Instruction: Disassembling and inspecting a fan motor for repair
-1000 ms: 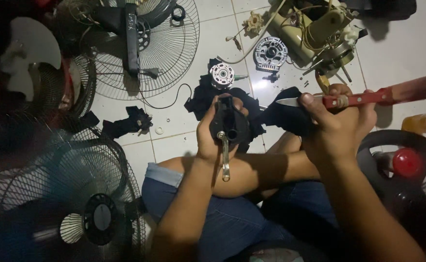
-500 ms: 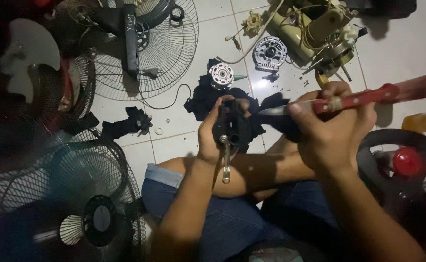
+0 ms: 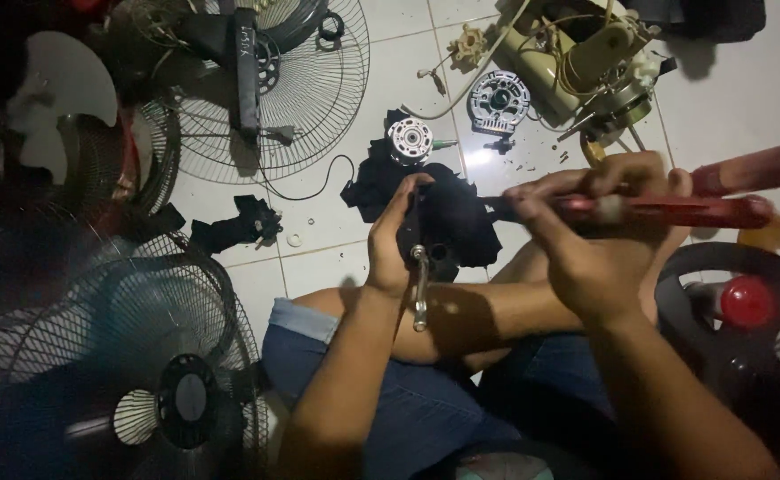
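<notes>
Motor housing [image 3: 439, 227] gripped by left hand [image 3: 390, 244]; right hand [image 3: 586, 240] clenched red screwdriver [image 3: 666, 211] against it. Rotor [image 3: 410, 140] already out beyond housing; reassembly seemingly pending.

A fan repair workshop: wire fan guards [image 3: 305, 84] and motor parts [image 3: 498, 96] strewn over the tiled floor [image 3: 737, 98]

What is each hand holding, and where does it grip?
The left hand grips a black motor part by its side, metal shaft hanging down. The right hand holds a red-handled screwdriver around its handle.
</notes>
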